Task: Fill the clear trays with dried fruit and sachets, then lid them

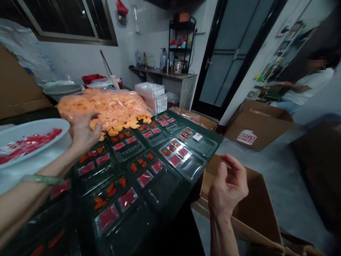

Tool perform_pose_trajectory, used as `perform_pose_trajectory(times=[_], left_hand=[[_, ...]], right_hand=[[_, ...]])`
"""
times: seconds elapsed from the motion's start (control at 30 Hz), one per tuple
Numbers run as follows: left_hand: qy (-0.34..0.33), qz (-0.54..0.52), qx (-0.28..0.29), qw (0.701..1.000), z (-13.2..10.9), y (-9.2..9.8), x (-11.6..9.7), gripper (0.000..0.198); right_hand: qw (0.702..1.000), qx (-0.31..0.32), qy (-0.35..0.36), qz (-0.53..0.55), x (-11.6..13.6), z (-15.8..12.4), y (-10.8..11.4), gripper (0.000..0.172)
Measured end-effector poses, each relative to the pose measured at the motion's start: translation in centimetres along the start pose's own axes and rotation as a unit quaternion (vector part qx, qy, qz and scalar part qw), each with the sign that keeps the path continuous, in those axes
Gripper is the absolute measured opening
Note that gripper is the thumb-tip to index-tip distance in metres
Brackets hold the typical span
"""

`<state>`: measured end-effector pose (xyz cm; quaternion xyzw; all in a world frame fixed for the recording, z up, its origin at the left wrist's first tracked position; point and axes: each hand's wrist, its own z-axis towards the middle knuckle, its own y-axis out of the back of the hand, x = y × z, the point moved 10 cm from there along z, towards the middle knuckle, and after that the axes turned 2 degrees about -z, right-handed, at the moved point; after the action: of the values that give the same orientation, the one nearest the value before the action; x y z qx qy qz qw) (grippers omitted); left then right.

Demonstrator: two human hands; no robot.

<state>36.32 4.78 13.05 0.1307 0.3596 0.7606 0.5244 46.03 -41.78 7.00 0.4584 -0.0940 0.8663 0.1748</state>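
Note:
My left hand (82,133) reaches into the heap of orange pieces (106,108) spilling from a clear bag, its fingers curled over some of them. A green bangle sits on that wrist. In front of it, several black compartment trays (165,192) cover the table, each holding orange pieces and red sauce packets. My right hand (226,185) hovers off the table's right edge above an open cardboard box (255,209), fingers loosely curled with nothing visible in them.
A white bowl of red packets (29,138) stands at the left. Stacked clear lids (153,94) lie behind the bag. Another cardboard box (259,126) sits on the floor. A person in a white shirt (309,83) works at the far right.

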Motion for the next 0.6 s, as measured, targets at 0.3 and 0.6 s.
perform_pose_trajectory(times=[0.3,0.6], left_hand=[[-0.256,-0.225,0.129,0.931,-6.2,-4.2,-17.3,0.023],[-0.260,-0.201,0.186,0.926,-8.2,-4.6,-17.7,0.027]], right_hand=[[0.929,0.245,0.205,-0.187,-5.0,4.7,-6.5,0.037],[0.735,0.480,0.244,-0.413,-13.1,5.5,-15.8,0.039]])
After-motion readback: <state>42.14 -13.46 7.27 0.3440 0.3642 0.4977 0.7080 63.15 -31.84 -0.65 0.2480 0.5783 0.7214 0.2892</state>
